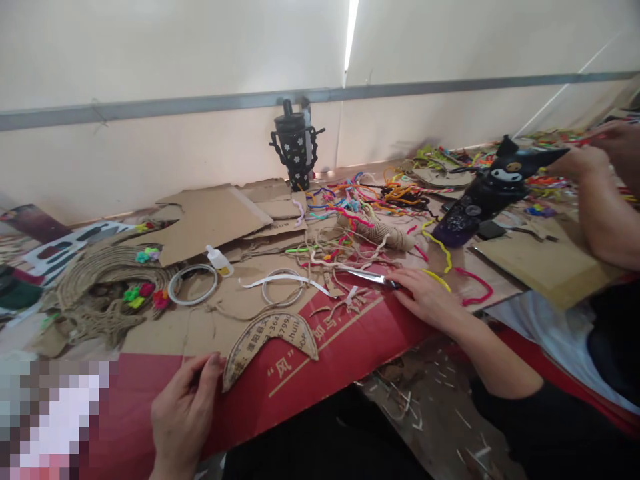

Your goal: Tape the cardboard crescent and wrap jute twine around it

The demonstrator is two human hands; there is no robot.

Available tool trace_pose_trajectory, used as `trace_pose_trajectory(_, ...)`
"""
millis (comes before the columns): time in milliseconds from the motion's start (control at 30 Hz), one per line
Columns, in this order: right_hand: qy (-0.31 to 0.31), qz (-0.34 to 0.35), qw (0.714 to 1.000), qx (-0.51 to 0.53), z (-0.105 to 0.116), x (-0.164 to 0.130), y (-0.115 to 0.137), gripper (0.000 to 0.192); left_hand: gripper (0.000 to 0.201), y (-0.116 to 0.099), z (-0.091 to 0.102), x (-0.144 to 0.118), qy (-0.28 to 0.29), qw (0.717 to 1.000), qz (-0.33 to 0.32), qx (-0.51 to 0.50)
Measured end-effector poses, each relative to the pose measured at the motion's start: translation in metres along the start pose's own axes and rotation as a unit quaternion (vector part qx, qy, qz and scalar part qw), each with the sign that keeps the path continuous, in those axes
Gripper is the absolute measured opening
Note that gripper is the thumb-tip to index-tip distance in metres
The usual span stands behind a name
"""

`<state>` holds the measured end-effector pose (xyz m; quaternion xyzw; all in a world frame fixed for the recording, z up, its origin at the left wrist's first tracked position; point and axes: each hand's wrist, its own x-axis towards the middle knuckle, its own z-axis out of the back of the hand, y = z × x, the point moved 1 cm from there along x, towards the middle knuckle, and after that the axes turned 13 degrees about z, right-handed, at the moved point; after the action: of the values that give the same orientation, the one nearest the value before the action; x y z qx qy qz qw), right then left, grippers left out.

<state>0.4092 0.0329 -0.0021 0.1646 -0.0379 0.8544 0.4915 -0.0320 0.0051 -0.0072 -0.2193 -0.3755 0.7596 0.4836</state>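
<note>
Head view: the left hand (185, 410) sits low at the near edge of the table (320, 373), fingers curled around the left tip of a curved cardboard piece (270, 343), gripping it. The piece is crescent-shaped, printed with characters, and lies flat on the red sheet (350, 347), arching to the right of the hand.

The right hand (425, 297) reaches across the table, palm down, resting on the handles of scissors (373, 277); whether it truly grips them I cannot tell. The blades point left, towards loose paper strips (290, 280) and a wire ring (193, 285).

Just beyond the ring stands a small glue bottle (219, 260), tilted. Left of it lies a coil of jute rope (100, 293) with small coloured pompoms (145, 293) on it. Flat cardboard sheets (210, 217) lie behind. A black cup (296, 150) stands upright by the wall. A tangle of coloured pipe cleaners (360, 197) spreads across the middle, beside a ball of twine (380, 233).

At the right, another person's hand (583, 163) is at a black glue gun (493, 187). Their arm crosses above a cardboard panel (545, 267). The lower left corner is blurred out.
</note>
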Motion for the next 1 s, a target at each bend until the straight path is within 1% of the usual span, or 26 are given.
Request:
trace_pose_trajectory(100,0.030,0.003,0.999,0.030,0.010,0.003,-0.002,0.028,0.048,-0.002,-0.002,-0.002,0.006,0.998,0.045,-0.041)
trace_pose_trajectory(200,0.045,-0.005,0.998,0.046,0.027,0.018,-0.005,0.030,0.054,-0.007,-0.002,-0.004,0.009,0.994,0.091,-0.059)
trace_pose_trajectory(267,0.046,-0.023,0.998,0.032,0.038,0.037,-0.006,0.033,0.057,-0.010,-0.002,-0.003,0.015,0.991,0.118,-0.062)
trace_pose_trajectory(333,0.067,-0.038,0.997,0.007,0.046,0.061,-0.006,0.034,0.060,-0.010,-0.002,-0.002,0.021,0.987,0.142,-0.068)
trace_pose_trajectory(400,0.096,-0.074,0.992,-0.023,0.048,0.085,-0.005,0.034,0.062,-0.009,-0.002,0.000,0.027,0.985,0.154,-0.068)
trace_pose_trajectory(467,0.156,-0.105,0.981,-0.044,0.043,0.106,-0.001,0.034,0.063,-0.007,-0.002,0.001,0.037,0.986,0.153,-0.063)
trace_pose_trajectory(500,0.176,-0.097,0.978,-0.053,0.038,0.114,0.002,0.035,0.063,-0.005,-0.002,0.001,0.042,0.986,0.147,-0.061)
trace_pose_trajectory(567,0.168,-0.066,0.979,-0.093,0.026,0.126,0.008,0.033,0.060,-0.004,-0.003,0.002,0.047,0.989,0.130,-0.060)
trace_pose_trajectory(633,0.148,-0.029,0.980,-0.131,0.014,0.133,0.012,0.030,0.055,-0.002,-0.003,0.002,0.048,0.991,0.106,-0.065)
trace_pose_trajectory(667,0.150,-0.017,0.979,-0.139,0.008,0.136,0.013,0.028,0.052,-0.002,-0.003,0.002,0.048,0.992,0.093,-0.067)
trace_pose_trajectory(733,0.172,-0.008,0.976,-0.134,0.000,0.140,0.011,0.026,0.045,-0.003,-0.004,0.001,0.049,0.995,0.064,-0.066)
trace_pose_trajectory(800,0.186,-0.019,0.975,-0.116,-0.001,0.143,0.009,0.027,0.040,-0.003,-0.003,-0.001,0.051,0.996,0.038,-0.063)
trace_pose_trajectory(833,0.183,-0.021,0.977,-0.107,0.003,0.144,0.009,0.028,0.037,-0.004,-0.003,-0.001,0.055,0.996,0.031,-0.062)
trace_pose_trajectory(900,0.170,-0.006,0.982,-0.084,0.016,0.142,0.011,0.029,0.033,-0.004,-0.003,-0.003,0.057,0.996,0.022,-0.070)
trace_pose_trajectory(933,0.125,0.007,0.990,-0.066,0.026,0.138,0.013,0.028,0.032,-0.004,-0.003,-0.004,0.055,0.995,0.021,-0.079)
trace_pose_trajectory(1000,0.008,-0.011,0.999,-0.036,0.047,0.127,0.017,0.032,0.029,-0.003,-0.003,-0.005,0.059,0.994,0.030,-0.090)
